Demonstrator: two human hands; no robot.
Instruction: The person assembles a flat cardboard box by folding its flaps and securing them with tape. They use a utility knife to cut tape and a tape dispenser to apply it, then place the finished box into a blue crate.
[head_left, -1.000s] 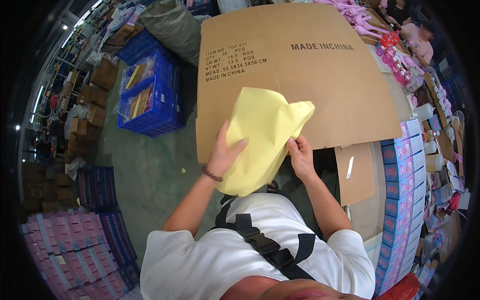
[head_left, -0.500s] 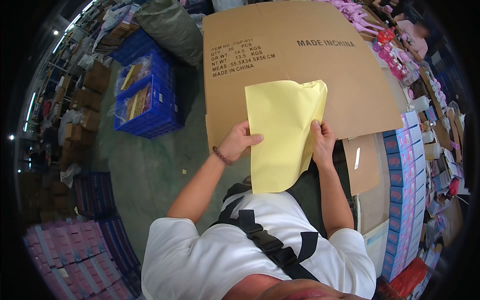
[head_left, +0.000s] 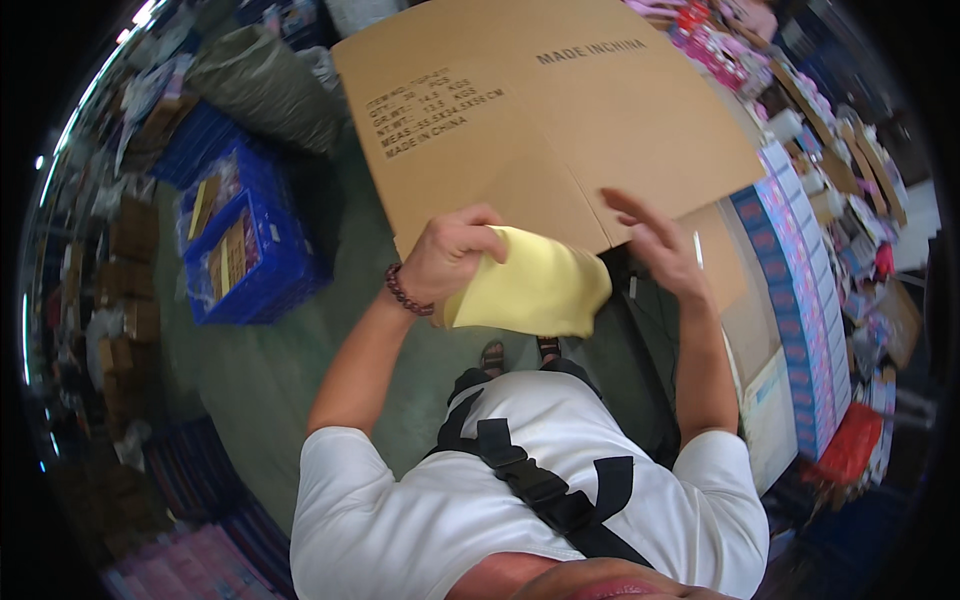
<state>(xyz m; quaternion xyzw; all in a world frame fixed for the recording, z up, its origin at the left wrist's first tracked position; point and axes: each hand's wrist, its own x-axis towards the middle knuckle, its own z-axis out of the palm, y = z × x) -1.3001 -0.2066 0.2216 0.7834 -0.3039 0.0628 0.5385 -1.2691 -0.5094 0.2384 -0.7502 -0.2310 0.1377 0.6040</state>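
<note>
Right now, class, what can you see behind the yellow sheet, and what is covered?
Past the upper edge of the sheet, cardboard shows; past the lower, floor and two feet. What the sheet itself covers cannot be seen.

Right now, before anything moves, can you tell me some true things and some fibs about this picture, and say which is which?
1. The left hand is holding the yellow sheet. True.
2. The right hand is gripping the yellow sheet too. False: the right hand is apart from it.
3. The big flat cardboard has dark printing on it. True.
4. The nearest crate on the picture's left is red. False: that crate is blue.
5. The person's shirt is white. True.
</note>
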